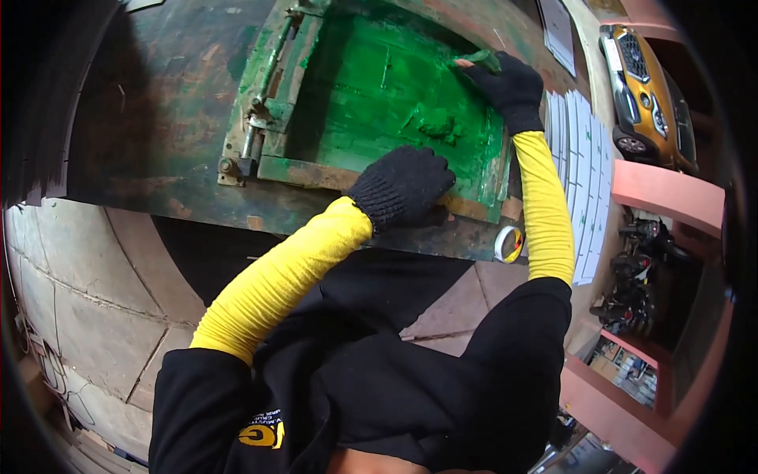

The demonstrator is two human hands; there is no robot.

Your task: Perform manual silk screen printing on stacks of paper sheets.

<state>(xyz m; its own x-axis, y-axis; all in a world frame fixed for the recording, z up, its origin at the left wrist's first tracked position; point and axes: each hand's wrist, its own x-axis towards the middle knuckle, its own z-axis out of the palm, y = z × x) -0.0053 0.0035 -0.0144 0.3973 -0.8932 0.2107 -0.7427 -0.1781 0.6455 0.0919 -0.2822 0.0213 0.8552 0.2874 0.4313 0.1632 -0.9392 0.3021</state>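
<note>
A wooden screen printing frame (304, 173) lies on the table, its mesh (371, 95) coated with wet green ink. A thick clump of green ink (439, 125) sits on the mesh toward the right. My left hand (407, 186), in a black knit glove, is closed over the frame's near rail, its fingers curled and partly hidden. At the far right corner, my right hand (509, 88), also gloved with a bare fingertip showing, grips a small green-smeared tool (482, 60). The exact kind of that tool is hard to make out under the ink.
Metal hinge clamps (257, 118) hold the frame's left side. A tape roll (509, 244) stands at the table's near edge. Stacked white printed sheets (580, 174) lie to the right. Beyond them are an orange car (643, 95) and parked motorcycles (632, 272).
</note>
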